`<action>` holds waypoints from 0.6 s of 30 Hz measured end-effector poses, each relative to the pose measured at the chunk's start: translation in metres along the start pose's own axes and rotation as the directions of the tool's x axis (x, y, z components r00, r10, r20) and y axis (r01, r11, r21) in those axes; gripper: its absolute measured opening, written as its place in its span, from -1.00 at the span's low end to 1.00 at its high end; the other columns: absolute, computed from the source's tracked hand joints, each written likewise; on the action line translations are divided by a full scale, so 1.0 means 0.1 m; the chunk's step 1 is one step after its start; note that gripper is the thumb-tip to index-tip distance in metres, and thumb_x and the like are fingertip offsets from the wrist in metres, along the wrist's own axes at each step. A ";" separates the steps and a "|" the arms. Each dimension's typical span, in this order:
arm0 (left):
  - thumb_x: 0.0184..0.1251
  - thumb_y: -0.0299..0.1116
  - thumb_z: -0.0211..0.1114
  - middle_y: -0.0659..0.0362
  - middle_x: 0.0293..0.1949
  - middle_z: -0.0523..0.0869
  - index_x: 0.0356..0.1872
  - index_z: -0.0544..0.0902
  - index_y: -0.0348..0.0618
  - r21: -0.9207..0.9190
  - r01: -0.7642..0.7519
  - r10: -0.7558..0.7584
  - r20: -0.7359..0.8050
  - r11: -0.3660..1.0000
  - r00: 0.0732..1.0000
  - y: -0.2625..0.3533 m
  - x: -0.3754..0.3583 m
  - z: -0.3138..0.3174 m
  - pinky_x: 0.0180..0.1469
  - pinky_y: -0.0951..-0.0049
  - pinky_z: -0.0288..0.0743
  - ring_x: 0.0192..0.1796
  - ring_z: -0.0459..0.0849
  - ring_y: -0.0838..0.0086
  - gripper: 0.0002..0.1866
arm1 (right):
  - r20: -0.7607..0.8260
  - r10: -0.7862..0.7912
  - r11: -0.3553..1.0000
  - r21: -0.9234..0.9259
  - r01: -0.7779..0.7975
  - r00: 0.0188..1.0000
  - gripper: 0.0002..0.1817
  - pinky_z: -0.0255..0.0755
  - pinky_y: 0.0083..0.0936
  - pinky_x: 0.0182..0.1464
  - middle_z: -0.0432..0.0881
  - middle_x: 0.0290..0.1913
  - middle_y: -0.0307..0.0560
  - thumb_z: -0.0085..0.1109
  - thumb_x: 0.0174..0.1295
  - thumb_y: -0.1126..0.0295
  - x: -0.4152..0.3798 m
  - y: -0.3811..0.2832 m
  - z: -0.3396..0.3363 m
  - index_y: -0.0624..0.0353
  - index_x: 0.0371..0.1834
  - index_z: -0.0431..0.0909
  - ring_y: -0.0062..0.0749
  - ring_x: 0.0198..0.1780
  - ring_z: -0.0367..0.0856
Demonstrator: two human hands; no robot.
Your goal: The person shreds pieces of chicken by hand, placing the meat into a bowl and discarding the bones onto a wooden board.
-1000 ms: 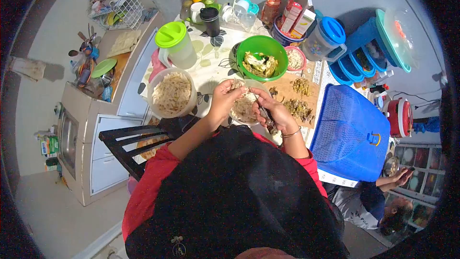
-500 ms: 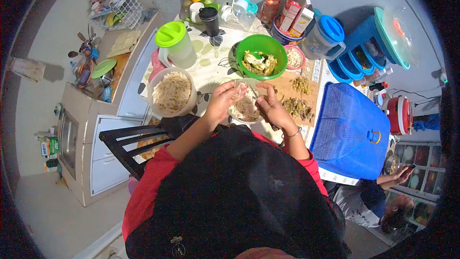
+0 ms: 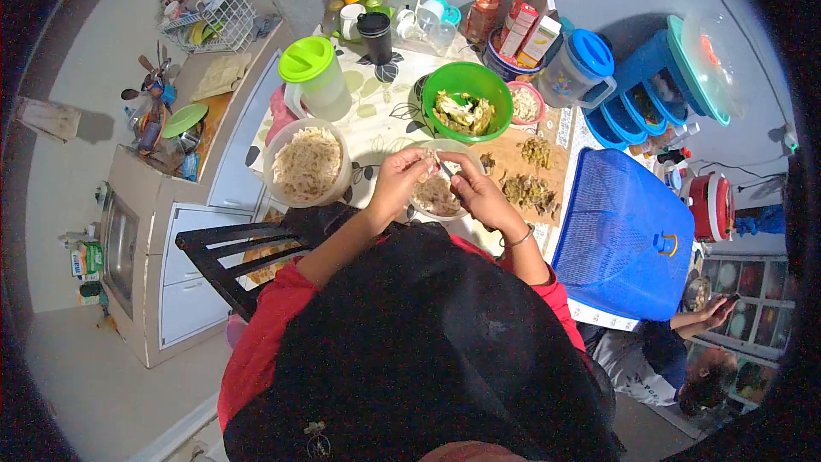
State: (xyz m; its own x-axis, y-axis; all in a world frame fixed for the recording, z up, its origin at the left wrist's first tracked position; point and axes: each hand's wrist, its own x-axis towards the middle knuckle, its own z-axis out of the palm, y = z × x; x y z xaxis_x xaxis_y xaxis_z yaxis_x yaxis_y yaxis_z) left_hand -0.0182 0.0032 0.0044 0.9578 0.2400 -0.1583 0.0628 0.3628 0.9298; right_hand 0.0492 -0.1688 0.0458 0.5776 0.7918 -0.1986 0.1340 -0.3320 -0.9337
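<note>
My left hand (image 3: 400, 181) pinches a small pale piece over a clear round tub (image 3: 438, 192) that holds pale shredded food. Opposite it, my right hand (image 3: 483, 195) is closed on a knife, with its blade toward the piece; most of the handle is hidden in the palm. Left of my hands stands a larger tub of pale shreds (image 3: 307, 164). A green bowl (image 3: 469, 77) with yellow-green pieces is just beyond them. Dark peelings (image 3: 528, 194) lie in heaps on a brown board (image 3: 558, 159) to the right.
A blue mesh cover (image 3: 624, 235) is at the right, near a person (image 3: 650, 364) holding a phone. Behind are a green-lidded pitcher (image 3: 316, 77), a black cup (image 3: 375, 37), a pink bowl (image 3: 524, 103) and a blue-lidded pitcher (image 3: 577, 68). A black chair (image 3: 227, 261) stands left.
My left fingers have closed around the piece, and my right hand has drawn its fingers in and tilted toward it. The tubs and bowls stay where they were.
</note>
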 end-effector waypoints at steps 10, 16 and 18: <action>0.31 -0.49 0.10 0.20 -0.28 0.68 -0.19 0.61 -0.33 -0.097 0.029 -0.032 -0.026 0.995 0.999 -0.02 0.01 -0.02 -0.11 0.62 0.46 -0.23 0.61 0.61 -0.83 | 0.245 0.044 0.630 0.746 -0.217 0.969 -0.58 0.15 -0.75 -0.69 0.40 -0.46 -0.25 -0.18 0.40 0.27 -0.14 0.05 -0.11 -0.15 0.32 0.16 -0.67 -0.68 0.27; 0.30 -0.48 0.11 0.21 -0.31 0.67 -0.23 0.61 -0.33 -0.105 0.024 -0.027 -0.034 0.994 0.999 -0.05 0.00 -0.01 -0.16 0.62 0.45 -0.28 0.60 0.62 -0.84 | 0.034 -0.019 0.985 0.174 0.013 0.999 -0.59 0.41 -0.50 -0.32 0.47 -0.41 -0.16 -0.17 0.40 0.31 -0.08 0.14 -0.03 -0.09 0.31 0.15 -0.44 -0.44 0.48; 0.30 -0.48 0.11 0.20 -0.31 0.67 -0.24 0.61 -0.33 -0.100 0.038 -0.040 -0.017 0.994 0.999 -0.06 0.00 -0.03 -0.18 0.62 0.45 -0.30 0.60 0.62 -0.85 | -0.026 -0.136 0.990 -0.036 0.135 0.990 -0.58 0.37 -0.50 -0.27 0.43 -0.43 -0.20 -0.17 0.40 0.34 -0.04 0.12 0.03 -0.07 0.31 0.16 -0.46 -0.40 0.44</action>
State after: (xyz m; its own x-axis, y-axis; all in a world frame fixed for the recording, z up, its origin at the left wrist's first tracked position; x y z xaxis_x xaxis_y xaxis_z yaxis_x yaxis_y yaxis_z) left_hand -0.0194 0.0037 -0.0020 0.9496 0.2405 -0.2009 0.0708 0.4599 0.8851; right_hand 0.0460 -0.1746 0.0341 0.5750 0.8158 -0.0615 0.2396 -0.2398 -0.9408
